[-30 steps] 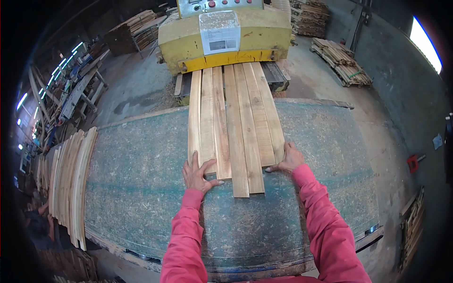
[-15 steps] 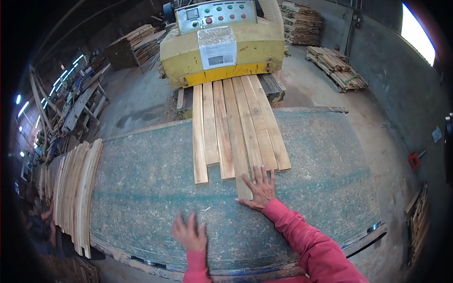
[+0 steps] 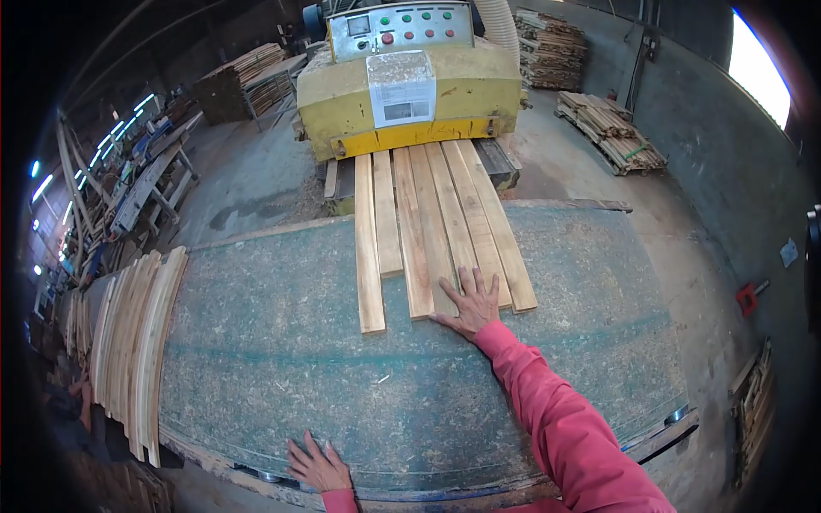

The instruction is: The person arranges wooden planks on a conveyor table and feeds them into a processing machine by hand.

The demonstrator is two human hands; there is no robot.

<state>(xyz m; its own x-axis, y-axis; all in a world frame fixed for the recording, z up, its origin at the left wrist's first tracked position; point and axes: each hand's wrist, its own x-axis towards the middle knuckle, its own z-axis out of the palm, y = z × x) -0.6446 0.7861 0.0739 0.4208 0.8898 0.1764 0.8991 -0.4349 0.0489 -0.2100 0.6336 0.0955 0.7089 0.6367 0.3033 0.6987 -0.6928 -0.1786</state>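
Several wooden boards (image 3: 416, 231) lie side by side on the green, dust-covered table (image 3: 256, 299), their far ends under the yellow machine (image 3: 409, 94). My right hand (image 3: 471, 303) rests with spread fingers on the near ends of the middle boards, its thumb at a board's end. Close to the table's front edge, my left hand (image 3: 319, 465) has its fingers apart and holds nothing. The leftmost board (image 3: 369, 282) reaches nearest to me, and the one beside it ends farther back.
A row of boards (image 3: 137, 342) lies at the table's left end, with another person's arm (image 3: 84, 398) beside it. Stacked wood (image 3: 609, 128) stands on the floor at the back right. A red tool (image 3: 747, 299) is at the right wall.
My left hand has come off the boards and back toward the front edge. My right hand has shifted from the right corner onto the middle boards, and those boards have moved toward the machine.
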